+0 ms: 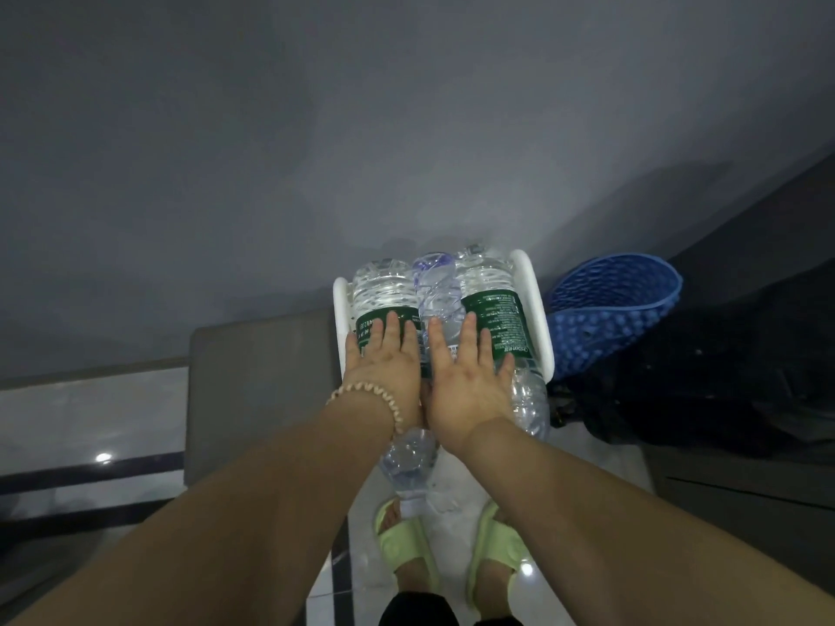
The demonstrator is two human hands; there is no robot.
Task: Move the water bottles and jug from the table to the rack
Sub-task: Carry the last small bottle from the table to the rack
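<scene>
Three clear water bottles lie side by side on a white rack (pixel 535 305) against the grey wall. The left bottle (pixel 384 291) and the right bottle (pixel 490 286) carry green labels; a slimmer bottle (pixel 436 286) with a bluish base lies between them. The cap end of one bottle (pixel 406 463) sticks out toward me below my wrists. My left hand (pixel 384 354) lies flat, fingers spread, on the left bottle. Resting flat across the middle and right bottles is my right hand (pixel 465 377). Neither hand grips anything. No jug is in view.
A blue perforated plastic basket (pixel 614 309) leans right of the rack over dark bags (pixel 677 399). A grey block (pixel 257 390) stands left of the rack. My feet in light green slippers (pixel 452 548) stand on the tiled floor below.
</scene>
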